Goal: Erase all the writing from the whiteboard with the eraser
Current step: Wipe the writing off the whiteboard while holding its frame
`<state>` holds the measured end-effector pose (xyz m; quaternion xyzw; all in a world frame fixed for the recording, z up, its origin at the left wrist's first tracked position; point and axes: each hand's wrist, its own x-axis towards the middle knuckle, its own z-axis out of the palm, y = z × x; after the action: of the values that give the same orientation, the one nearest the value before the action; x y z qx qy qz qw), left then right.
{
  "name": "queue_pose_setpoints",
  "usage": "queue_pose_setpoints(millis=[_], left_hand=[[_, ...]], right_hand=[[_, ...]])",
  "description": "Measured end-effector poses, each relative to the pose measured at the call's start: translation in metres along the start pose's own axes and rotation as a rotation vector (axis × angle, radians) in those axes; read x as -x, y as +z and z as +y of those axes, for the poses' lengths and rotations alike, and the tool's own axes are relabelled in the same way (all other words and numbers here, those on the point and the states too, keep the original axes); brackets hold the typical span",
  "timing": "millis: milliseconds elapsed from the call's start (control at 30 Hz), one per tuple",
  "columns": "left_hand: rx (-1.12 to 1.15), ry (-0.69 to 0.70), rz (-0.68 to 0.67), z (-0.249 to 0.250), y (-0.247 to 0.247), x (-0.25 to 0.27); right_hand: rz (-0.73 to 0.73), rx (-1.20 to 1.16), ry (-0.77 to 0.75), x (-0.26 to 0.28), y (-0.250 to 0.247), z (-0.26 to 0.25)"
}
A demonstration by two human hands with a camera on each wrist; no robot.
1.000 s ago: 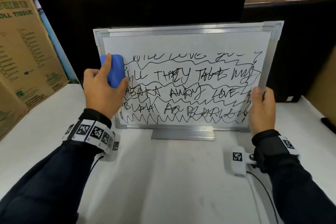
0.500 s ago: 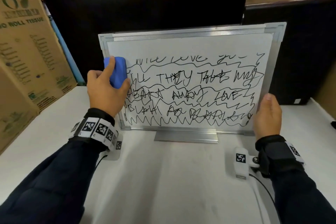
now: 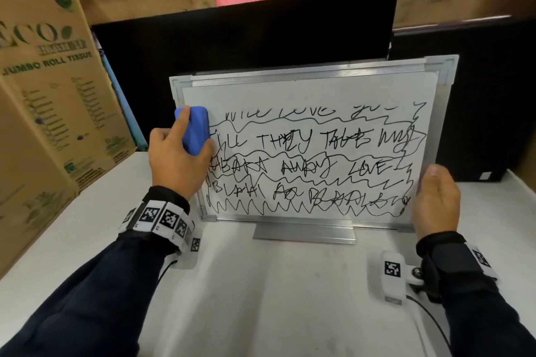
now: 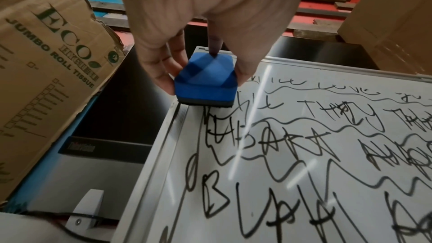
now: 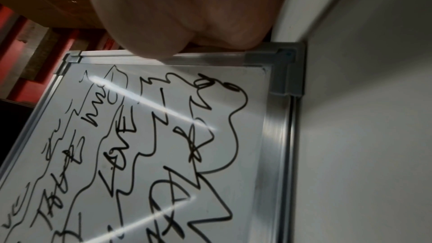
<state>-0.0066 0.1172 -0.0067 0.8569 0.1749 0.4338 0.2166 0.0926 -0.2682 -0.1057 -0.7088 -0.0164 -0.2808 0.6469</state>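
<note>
A metal-framed whiteboard stands upright on a small foot on the white table, covered with black scribbled writing except for a wiped strip along the top. My left hand grips a blue eraser and presses its felt side against the board's left edge, at the second line of writing. In the left wrist view the eraser sits between thumb and fingers. My right hand holds the board's right frame near the lower corner, thumb on the front; its fingers are hidden behind the board.
A large cardboard tissue box stands to the left of the board. Two dark monitors rise right behind it. The white table stretches in front. A wrist camera cable trails by my right forearm.
The eraser and left hand stay at the board's left edge, barely shifted. My right hand slid slightly lower along the right frame. The head view tilted, so everything sits lower in the picture.
</note>
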Motion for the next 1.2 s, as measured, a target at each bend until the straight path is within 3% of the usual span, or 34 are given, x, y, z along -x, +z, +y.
queue_pose_setpoints(millis=[200,400,600,767,1200], left_hand=[[-0.022,0.020,-0.059,-0.007,0.001,0.009],[-0.016,0.021,-0.012,0.014,0.003,-0.010],[0.006,-0.015,-0.101,0.017,0.013,0.018],[0.042,-0.004,-0.072,0.037,0.015,0.004],[0.033,0.025,-0.148,0.051,0.020,0.013]], right_hand=[[0.005,0.018,-0.021,0.000,0.001,-0.001],[0.002,0.048,-0.021,-0.002,0.001,0.003],[-0.005,0.050,-0.031,-0.003,0.000,0.006],[-0.013,0.043,-0.034,-0.002,-0.002,0.006],[0.002,0.028,-0.019,-0.004,-0.002,0.010]])
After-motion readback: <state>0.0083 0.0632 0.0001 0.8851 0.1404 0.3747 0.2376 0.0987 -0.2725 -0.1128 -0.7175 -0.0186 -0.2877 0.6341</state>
